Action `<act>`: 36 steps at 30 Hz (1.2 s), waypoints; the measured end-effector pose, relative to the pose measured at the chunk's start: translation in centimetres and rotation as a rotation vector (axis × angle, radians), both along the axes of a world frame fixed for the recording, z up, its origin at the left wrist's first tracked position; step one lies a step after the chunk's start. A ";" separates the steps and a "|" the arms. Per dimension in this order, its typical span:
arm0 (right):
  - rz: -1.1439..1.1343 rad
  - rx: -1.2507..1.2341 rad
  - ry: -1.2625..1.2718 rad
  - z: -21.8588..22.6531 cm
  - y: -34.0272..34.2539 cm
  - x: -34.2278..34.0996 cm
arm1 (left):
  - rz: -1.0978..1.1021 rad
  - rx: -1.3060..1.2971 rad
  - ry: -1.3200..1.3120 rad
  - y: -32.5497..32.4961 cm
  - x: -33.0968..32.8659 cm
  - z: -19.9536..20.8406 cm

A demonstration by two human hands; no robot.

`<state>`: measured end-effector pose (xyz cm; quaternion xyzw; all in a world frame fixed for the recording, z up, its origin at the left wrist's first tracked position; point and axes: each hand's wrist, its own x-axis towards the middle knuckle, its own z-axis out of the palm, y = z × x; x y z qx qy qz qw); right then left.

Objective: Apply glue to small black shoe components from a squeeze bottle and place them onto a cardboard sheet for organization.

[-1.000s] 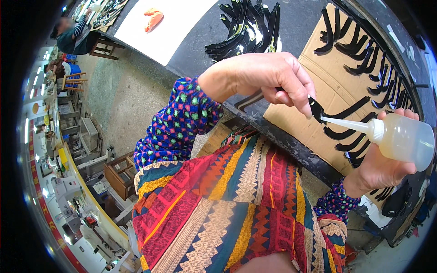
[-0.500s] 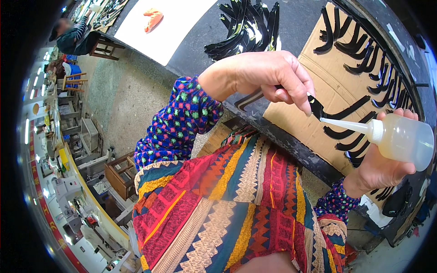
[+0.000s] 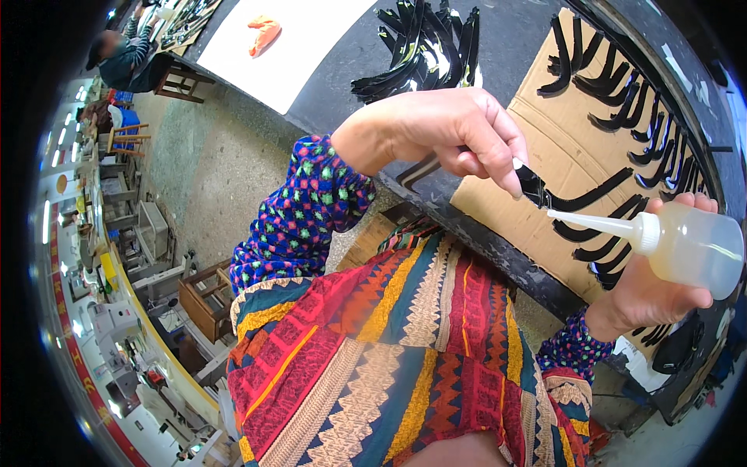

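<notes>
My left hand pinches a short black glossy strip between thumb and fingers, over the cardboard's near edge. A pale bit shows at the strip's top end. In my right hand is a translucent squeeze bottle, tipped on its side, with a long white nozzle and yellowish liquid inside. The nozzle's tip is close to the strip's lower end, with a thin clear thread between them. Beneath lies a brown cardboard sheet bearing several curved black strips in rows.
A heap of glossy black strips lies on the dark table. Left of it are a white sheet and a crumpled orange piece. A person sits at the far left, beyond the floor aisle.
My left hand has drawn slightly left with the black strip, widening the gap to the nozzle. The bottle has dipped a little lower in my right hand.
</notes>
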<state>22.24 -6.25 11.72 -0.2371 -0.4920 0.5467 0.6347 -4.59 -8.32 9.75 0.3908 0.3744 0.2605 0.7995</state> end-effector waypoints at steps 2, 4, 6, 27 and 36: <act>-0.162 0.017 -0.077 0.4 -0.1 -1.2 | -0.008 0.008 0.002 -0.3 -0.2 0.1; -0.169 0.009 -0.072 0.4 -0.1 -1.5 | -0.023 0.016 0.016 -0.5 -0.3 0.1; -0.176 0.002 -0.066 0.3 -0.1 -1.7 | -0.025 0.029 0.031 -0.6 -0.3 0.1; -0.092 -0.149 0.086 -1.9 0.0 0.1 | 0.570 0.024 -0.176 -3.1 0.8 0.2; -0.051 -0.202 0.161 -3.0 0.2 1.1 | 0.531 -0.043 -0.181 -4.3 1.0 0.9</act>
